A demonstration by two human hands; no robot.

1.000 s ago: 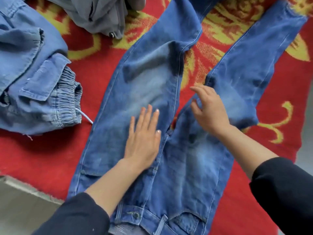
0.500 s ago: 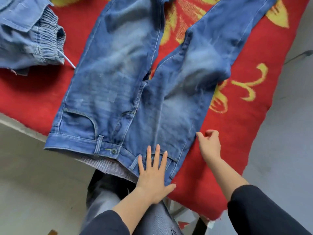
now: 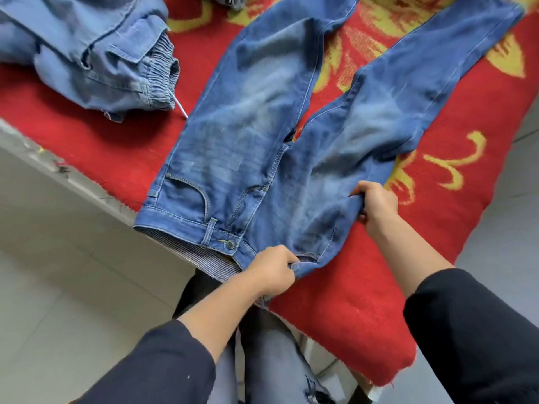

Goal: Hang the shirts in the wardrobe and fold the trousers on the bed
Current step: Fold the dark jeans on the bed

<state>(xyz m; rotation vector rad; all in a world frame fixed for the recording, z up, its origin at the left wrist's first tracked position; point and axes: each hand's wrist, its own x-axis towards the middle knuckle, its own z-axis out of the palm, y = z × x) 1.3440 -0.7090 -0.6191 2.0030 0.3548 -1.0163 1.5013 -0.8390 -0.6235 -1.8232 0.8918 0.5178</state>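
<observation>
Mid-blue jeans (image 3: 256,135), faded pale on the thighs, with striped waistband lining, on a bright red blanket (image 3: 437,228) patterned with yellow swirls. Far left, lighter blue trousers (image 3: 87,53) with a white drawstring (image 3: 181,108). Black sleeves (image 3: 481,330); pale grey floor (image 3: 73,287).

I see faded blue denim jeans (image 3: 253,135) with a dull metal button (image 3: 230,244) and striped cloth waistband lining, lying on a fuzzy red woven blanket (image 3: 481,176); nearby trousers (image 3: 96,51) are softer, lighter denim.
</observation>
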